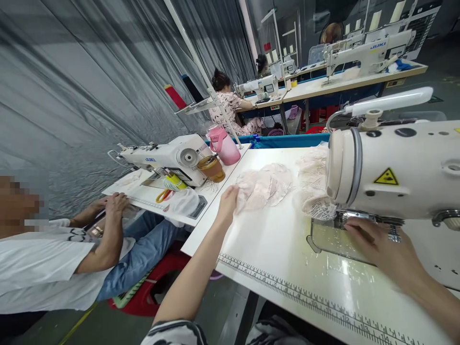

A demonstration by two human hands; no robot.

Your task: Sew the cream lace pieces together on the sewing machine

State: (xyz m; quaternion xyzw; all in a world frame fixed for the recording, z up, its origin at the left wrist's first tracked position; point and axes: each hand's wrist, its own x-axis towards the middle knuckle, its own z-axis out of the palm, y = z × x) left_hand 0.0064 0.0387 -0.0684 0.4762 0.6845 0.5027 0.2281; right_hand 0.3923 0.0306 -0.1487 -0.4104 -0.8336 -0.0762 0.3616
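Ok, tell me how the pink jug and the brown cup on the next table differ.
The pink jug is taller and opaque; the brown cup is shorter and see-through amber. The pink jug stands farther back, the brown cup closer to the sewing machine. Both stand upright, side by side, lids on.

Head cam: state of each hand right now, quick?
Left hand: open, fingers resting on the pale pink lace fabric pieces.
Right hand: open, lying flat at the white sewing machine needle area; holds nothing visible.

Pale pink lace pieces (264, 187); white table (287, 249); pink jug (224, 145)
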